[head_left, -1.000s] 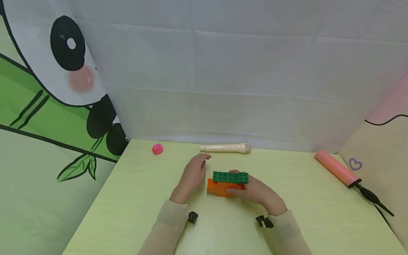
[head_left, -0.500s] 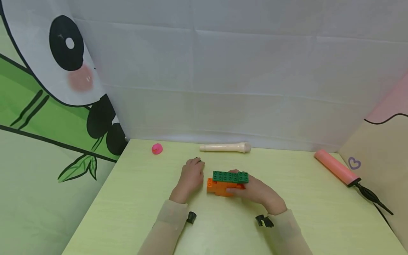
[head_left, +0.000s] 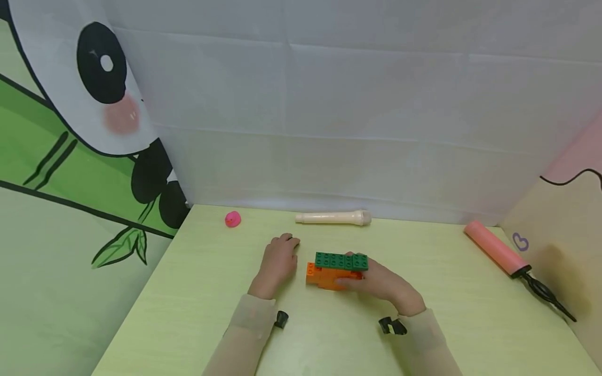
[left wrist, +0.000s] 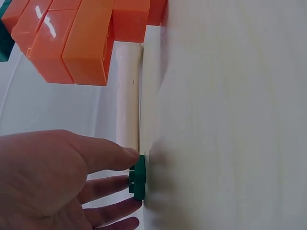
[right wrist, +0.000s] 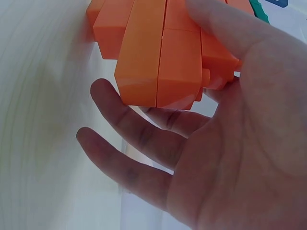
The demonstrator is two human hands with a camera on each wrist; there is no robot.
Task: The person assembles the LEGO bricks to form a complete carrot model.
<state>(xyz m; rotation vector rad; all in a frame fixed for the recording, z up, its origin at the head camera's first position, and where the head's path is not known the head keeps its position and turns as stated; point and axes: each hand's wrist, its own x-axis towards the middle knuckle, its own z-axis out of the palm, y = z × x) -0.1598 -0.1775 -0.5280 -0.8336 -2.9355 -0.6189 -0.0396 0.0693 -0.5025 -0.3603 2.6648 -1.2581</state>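
My right hand [head_left: 386, 284] grips a block of joined orange toy bricks [head_left: 324, 278], its thumb along the near side. Green studded bricks [head_left: 338, 260] top the orange ones. In the right wrist view, two fingers stretch out below the orange bricks. To the left, my left hand [head_left: 277, 262] is low over the table, back of the hand up. The left wrist view shows a small dark green brick [left wrist: 139, 177] between its thumb and fingers, right at the tabletop with studs facing up. From the head view that brick is almost wholly hidden by the hand.
A cream toy microphone [head_left: 331, 218] lies along the table's back edge. Left of it sits a small pink toy [head_left: 232, 219]. A pink pump-like tube with a black handle [head_left: 496, 248] lies at the right edge. White cloth [head_left: 329, 104] hangs behind the table [head_left: 197, 313].
My left hand has turned palm down and drawn slightly back toward the left, its fingertips lower. The right hand and the brick block have stayed nearly in place.
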